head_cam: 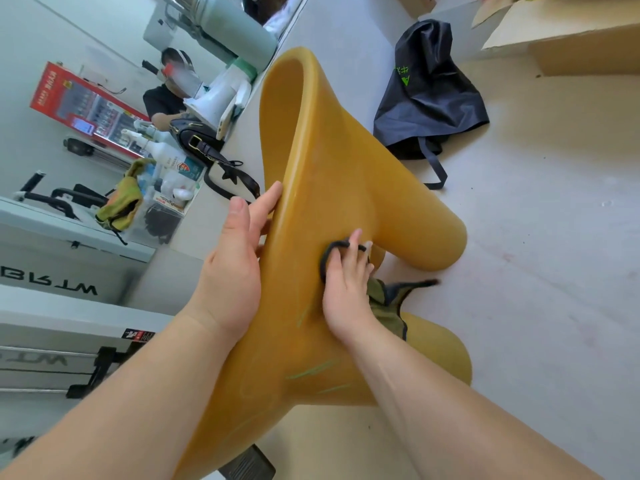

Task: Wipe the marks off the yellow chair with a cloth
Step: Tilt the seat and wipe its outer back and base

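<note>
Left hand [232,258] braces yellow chair [332,168], right hand [346,289] presses cloth [386,306] on it, fingers [268,202] straight (green marks [311,370] nearby).

White cabinet [69,265], left: large dark block letters across its face. The last two look like "WT"; the others seem mirrored or inverted and cannot be made out.
Lower panel [34,359]: similar lettering, fainter and blurred.
Black bag [429,88] on the floor: green print lying sideways, a capital "A" beside one Chinese character, which is not legible.
Red vending machine [86,105]: white lettering down its red side strip, too small to read.
Spray bottle [169,157]: label with a shield badge, text unreadable.
Small red-and-black sticker [138,336]: unreadable.
</note>
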`<move>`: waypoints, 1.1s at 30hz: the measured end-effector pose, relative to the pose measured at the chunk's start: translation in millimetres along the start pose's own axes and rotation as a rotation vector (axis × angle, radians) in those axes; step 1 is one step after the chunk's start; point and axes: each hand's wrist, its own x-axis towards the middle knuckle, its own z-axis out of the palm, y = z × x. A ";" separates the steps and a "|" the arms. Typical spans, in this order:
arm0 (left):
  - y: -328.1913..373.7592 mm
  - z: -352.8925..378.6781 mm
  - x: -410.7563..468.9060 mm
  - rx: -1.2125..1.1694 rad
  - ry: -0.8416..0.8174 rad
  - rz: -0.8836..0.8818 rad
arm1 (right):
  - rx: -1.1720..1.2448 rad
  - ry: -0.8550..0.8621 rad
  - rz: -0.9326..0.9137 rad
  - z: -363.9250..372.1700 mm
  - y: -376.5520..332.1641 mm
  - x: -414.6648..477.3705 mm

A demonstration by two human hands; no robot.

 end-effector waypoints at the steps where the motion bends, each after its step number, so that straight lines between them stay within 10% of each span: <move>1: -1.0 -0.4 0.2 -0.013 -0.008 0.003 | 0.025 0.014 -0.009 -2.5 -12.3 6.7; 12: -4.7 -1.4 5.1 -0.050 -0.019 0.011 | -0.080 -0.013 -0.296 -48.6 -118.8 123.6; 22: -6.6 -2.7 5.4 -0.021 -0.012 0.076 | -0.010 -0.058 -0.248 10.6 -32.7 -82.2; 33: -6.1 -2.3 0.8 0.041 -0.009 0.059 | 0.076 0.016 -0.264 -43.3 -111.7 67.4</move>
